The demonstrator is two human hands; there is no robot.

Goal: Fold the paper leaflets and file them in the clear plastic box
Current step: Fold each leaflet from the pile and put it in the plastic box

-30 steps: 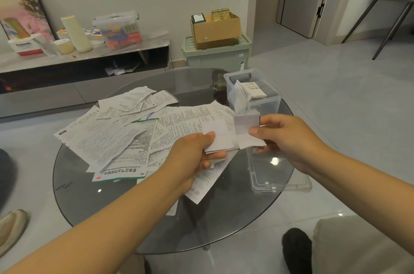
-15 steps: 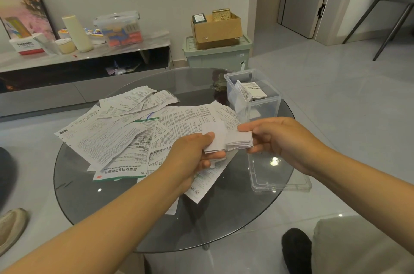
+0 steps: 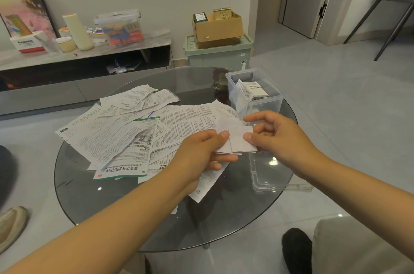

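Left grip: the left hand [image 3: 201, 152] pinches the folded leaflet [image 3: 237, 139] at its left edge, thumb on top and fingers curled beneath.
Right grip: the right hand [image 3: 275, 137] pinches the same leaflet at its right edge with thumb and forefinger; the other fingers are loosely curled behind.
Leaflet: a small, many-layered white packet held above the table [image 3: 139, 217], roughly at the middle of the round top toward 3 o'clock.
Clear plastic box [image 3: 255, 92]: stands open at about 1 o'clock on the table, just beyond the right hand, with a few folded leaflets already leaning inside.
Lid [image 3: 275, 175]: lies flat at about 4 o'clock, overhanging the table edge.
Loose leaflets [image 3: 116, 137]: a spread heap from 9 to 12 o'clock, not yet folded; most of the task looks undone.
Risk, springing open: the packet seems thick, and its layers already sit offset; a weak crease could let it unfold once released into the box.
Risk, lid: the overhanging lid could be knocked to the floor by the right forearm.
Risk, heap: the left wrist hovers over the sheets nearest it and could drag them off the table.
Hard to make out: the left fingers under the packet, how many folds it has, and the count of leaflets in the box.
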